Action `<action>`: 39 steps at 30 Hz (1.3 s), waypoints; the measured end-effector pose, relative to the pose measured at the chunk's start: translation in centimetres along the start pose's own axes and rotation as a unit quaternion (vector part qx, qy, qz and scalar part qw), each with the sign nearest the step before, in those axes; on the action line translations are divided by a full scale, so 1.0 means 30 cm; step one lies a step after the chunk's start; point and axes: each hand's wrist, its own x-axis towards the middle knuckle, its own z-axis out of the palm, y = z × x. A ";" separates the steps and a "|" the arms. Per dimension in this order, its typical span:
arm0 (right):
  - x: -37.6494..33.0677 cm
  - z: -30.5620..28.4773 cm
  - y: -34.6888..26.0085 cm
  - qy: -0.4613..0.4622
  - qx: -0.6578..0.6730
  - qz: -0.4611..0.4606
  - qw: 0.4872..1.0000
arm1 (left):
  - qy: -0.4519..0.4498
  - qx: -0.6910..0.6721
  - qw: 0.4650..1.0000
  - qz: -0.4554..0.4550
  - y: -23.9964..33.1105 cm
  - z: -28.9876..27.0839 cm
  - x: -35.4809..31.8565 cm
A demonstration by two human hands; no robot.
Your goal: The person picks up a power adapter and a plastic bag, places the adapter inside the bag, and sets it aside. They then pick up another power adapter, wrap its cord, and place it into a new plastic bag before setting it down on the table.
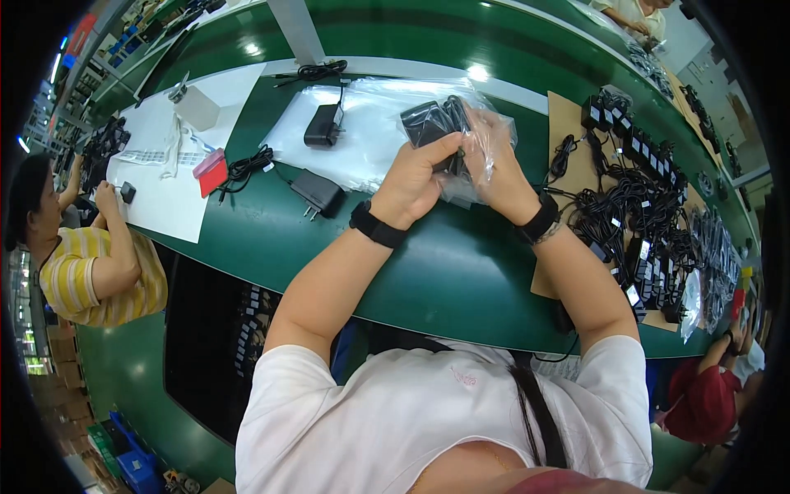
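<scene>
At upper centre, the left hand (414, 179) is pinching a black power adapter (429, 123) — the right hand (499, 169) is gripping the clear plastic bag (485, 138) around it.

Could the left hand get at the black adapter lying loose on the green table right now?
Probably not yet: the left hand is gripping a black adapter at a clear bag. The path to the loose adapter on the green table looks unobstructed.

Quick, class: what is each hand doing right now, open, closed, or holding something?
Left hand: closed on the black power adapter.
Right hand: closed on the clear plastic bag around the adapter.
</scene>
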 end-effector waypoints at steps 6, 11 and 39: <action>0.065 -0.044 0.018 -0.066 -0.207 -0.092 0.972 | 0.045 -0.072 0.996 -0.025 0.035 -0.038 0.034; 0.028 -0.142 0.000 0.023 0.270 0.268 0.924 | 0.082 -0.057 0.990 0.100 0.079 -0.028 0.015; -0.005 -0.103 -0.006 0.067 0.103 0.127 0.984 | 0.150 0.171 0.960 0.164 0.010 0.085 -0.036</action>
